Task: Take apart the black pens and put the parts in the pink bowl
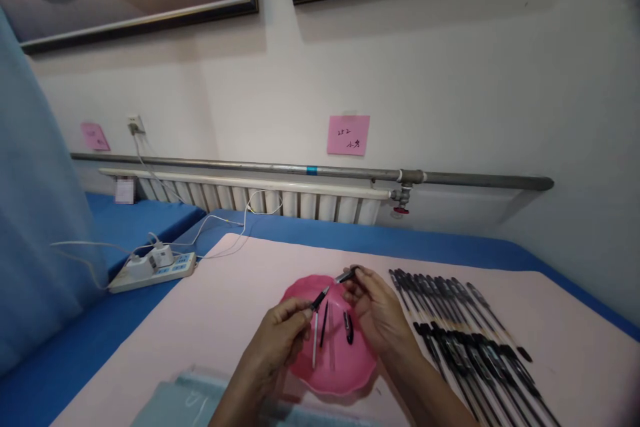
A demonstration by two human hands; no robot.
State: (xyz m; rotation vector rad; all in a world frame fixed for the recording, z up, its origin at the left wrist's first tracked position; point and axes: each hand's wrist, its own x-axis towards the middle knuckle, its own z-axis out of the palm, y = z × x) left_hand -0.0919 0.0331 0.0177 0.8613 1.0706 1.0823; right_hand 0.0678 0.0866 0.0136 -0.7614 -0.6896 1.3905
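Note:
Over a pink scalloped plate (pixel 345 383), my left hand (pixel 283 337) pinches a pen (pixel 320 297) by its dark grip, its pointed tip up and to the right. My right hand (pixel 373 303) holds a black pen cap (pixel 346 275) between thumb and fingers, just beyond that tip; a small gap separates the two. On the plate lie a white stick-like pen part (pixel 315 340), a thin dark refill (pixel 325 323) and another black cap (pixel 349 327). The far end of the pen is hidden in my left hand.
Two rows of black pens (pixel 445 293) lie right of the plate on the pink sheet (pixel 240 280). A light-blue plastic packet (pixel 175 400) is at the front left. A power strip (pixel 175 270) with white cables sits left. A radiator (pixel 310 203) and pipe run along the wall behind.

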